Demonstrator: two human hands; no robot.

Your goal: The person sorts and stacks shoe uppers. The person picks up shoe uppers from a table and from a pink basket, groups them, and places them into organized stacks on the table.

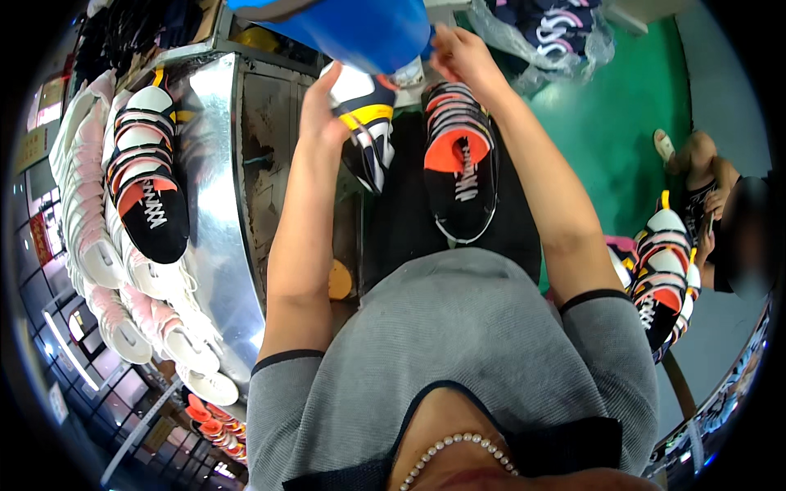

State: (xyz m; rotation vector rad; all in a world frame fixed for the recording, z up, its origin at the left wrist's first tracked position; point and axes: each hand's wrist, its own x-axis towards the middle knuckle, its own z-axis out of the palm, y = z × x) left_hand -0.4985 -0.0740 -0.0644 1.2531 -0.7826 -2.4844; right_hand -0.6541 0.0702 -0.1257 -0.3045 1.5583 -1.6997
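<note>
My left hand (pixel 323 114) is closed round a shoe upper (pixel 372 127) in white and dark navy with a yellow band. The upper hangs tilted, its lower end near my dark-clothed thigh. My right hand (pixel 465 59) has its fingers curled together beside the right edge of a large smooth blue object (pixel 360 33); what they hold, if anything, is hidden. This blue object covers the top of the held upper. Below my right hand, a stack of nested shoe uppers (pixel 460 164), black with orange lining and white laces, lies on my lap.
A metal-topped table (pixel 221 155) at my left bears another nested stack of black uppers (pixel 151 180) and rows of white and pink shoes (pixel 94 221). More uppers (pixel 659 270) stand at the right, near a seated person (pixel 712 188). Plastic-wrapped dark pieces (pixel 565 33) lie on the green floor.
</note>
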